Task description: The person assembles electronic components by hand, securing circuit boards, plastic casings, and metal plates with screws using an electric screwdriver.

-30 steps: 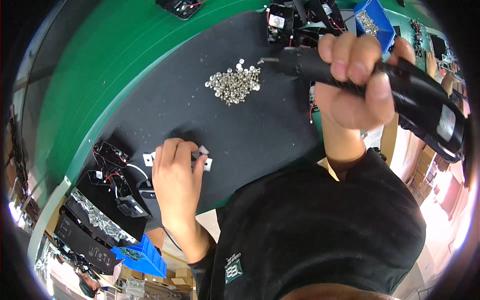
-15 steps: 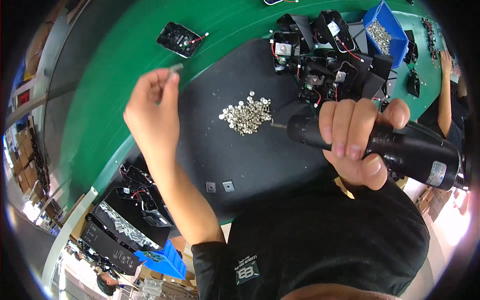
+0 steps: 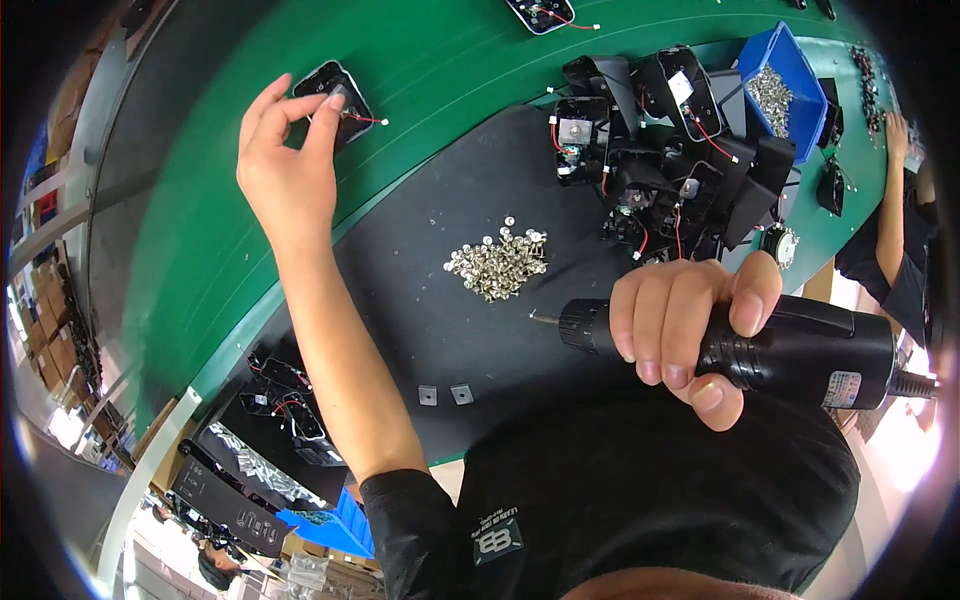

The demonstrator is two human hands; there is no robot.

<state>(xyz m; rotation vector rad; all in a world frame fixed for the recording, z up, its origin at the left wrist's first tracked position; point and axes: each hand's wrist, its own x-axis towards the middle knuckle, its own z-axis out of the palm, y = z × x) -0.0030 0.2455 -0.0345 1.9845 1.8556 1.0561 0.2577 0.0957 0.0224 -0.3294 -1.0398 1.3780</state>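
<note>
My left hand pinches a small shiny metal piece between thumb and fingers. It reaches over a black plastic housing with a red wire lead, lying on the green surface. The fingers cover part of the housing, so I cannot tell whether the piece touches it. A black electric screwdriver is wrapped in my right hand, its bit pointing left. Something small and bright sits at the bit's tip, too small to name. Beyond the bit, a pile of silvery screws lies on the black mat.
Two square metal plates lie near the mat's front. Several black housings crowd the right, beside a blue bin of screws. Another housing is at the far edge. At lower left stands a tray of metal pieces. A co-worker's arm shows at right.
My left hand has moved with the metal piece to the housing, which has shifted left and nearer. The screwdriver's bit has drawn away from the screw pile, toward me.
</note>
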